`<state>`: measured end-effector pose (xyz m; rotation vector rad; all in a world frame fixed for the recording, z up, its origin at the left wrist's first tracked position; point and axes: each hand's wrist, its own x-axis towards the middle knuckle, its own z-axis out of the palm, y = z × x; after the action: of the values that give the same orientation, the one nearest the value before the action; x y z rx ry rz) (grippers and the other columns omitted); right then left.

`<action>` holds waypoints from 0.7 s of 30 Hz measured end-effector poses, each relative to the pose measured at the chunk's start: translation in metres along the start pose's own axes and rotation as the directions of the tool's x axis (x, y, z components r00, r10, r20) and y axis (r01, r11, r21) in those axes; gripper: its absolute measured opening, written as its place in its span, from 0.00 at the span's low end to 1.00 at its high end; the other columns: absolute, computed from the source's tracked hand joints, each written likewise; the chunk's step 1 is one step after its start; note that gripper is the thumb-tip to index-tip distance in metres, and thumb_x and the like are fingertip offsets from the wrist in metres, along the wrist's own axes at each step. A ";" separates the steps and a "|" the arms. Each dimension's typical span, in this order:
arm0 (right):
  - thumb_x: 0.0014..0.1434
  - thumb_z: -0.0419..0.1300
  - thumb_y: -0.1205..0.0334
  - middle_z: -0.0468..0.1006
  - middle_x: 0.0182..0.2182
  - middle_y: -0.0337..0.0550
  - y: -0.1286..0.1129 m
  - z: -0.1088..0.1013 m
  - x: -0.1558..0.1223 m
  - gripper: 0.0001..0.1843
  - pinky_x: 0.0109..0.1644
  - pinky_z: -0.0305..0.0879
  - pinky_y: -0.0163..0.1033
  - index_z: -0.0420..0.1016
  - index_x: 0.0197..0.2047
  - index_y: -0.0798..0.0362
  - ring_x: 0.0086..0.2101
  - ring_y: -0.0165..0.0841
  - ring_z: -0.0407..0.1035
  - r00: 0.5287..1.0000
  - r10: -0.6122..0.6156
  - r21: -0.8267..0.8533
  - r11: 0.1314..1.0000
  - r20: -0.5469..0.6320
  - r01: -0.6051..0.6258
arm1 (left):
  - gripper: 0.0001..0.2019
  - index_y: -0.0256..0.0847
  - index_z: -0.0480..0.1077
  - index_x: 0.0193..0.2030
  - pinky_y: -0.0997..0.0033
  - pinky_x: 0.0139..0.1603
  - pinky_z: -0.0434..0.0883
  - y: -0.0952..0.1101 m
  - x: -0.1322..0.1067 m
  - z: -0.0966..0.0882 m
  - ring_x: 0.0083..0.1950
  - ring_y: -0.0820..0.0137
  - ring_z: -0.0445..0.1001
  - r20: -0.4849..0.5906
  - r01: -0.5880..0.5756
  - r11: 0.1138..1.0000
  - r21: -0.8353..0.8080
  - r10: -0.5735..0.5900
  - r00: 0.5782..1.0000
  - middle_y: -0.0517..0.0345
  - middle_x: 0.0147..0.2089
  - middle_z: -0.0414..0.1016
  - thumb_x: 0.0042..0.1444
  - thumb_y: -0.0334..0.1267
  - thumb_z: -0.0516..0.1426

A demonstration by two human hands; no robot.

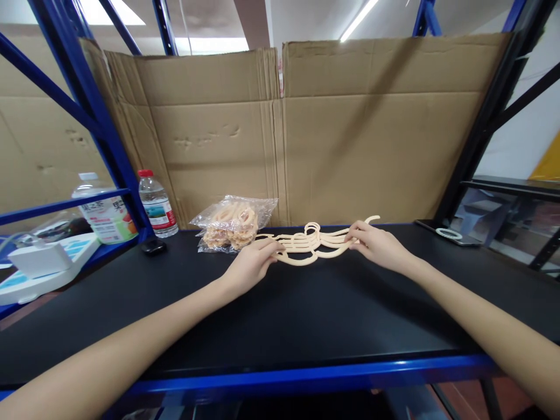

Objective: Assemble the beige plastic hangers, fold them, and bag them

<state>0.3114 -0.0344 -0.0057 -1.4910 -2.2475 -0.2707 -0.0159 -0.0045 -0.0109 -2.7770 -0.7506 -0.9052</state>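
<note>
A cream openwork piece (pixel 297 261) of curved bars, with small loops at its top middle, stretches between my hands just above the black tabletop; I cannot tell its exact kind. My left hand (pixel 249 264) pinches its left end, fingers closed. At the opposite end my right hand (pixel 375 244) grips the bars between thumb and fingers, and a curved tip pokes out beyond it. Right behind my left hand lies a clear plastic bag (pixel 234 224) filled with similar cream-coloured rings or loops.
A red-capped water bottle (pixel 157 205) and a black computer mouse (pixel 153 247) stand at the left. Farther left are a larger bottle (pixel 105 210) and a white power strip (pixel 48 268). A white ring (pixel 449 233) lies back right. Cardboard (pixel 371 128) walls the rear.
</note>
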 end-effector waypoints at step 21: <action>0.56 0.55 0.65 0.68 0.51 0.49 -0.007 0.015 0.004 0.08 0.55 0.64 0.50 0.76 0.34 0.51 0.52 0.43 0.65 0.934 0.014 0.314 0.944 -0.358 0.106 | 0.13 0.38 0.71 0.42 0.60 0.47 0.71 -0.005 0.004 0.004 0.44 0.64 0.74 -0.037 0.401 0.709 -0.580 -0.516 0.856 0.52 0.45 0.76 0.47 0.35 0.58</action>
<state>0.3002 -0.0279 -0.0169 -1.1132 -1.9253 -0.1541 -0.0136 0.0027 -0.0119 -2.9240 -1.3830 -1.7199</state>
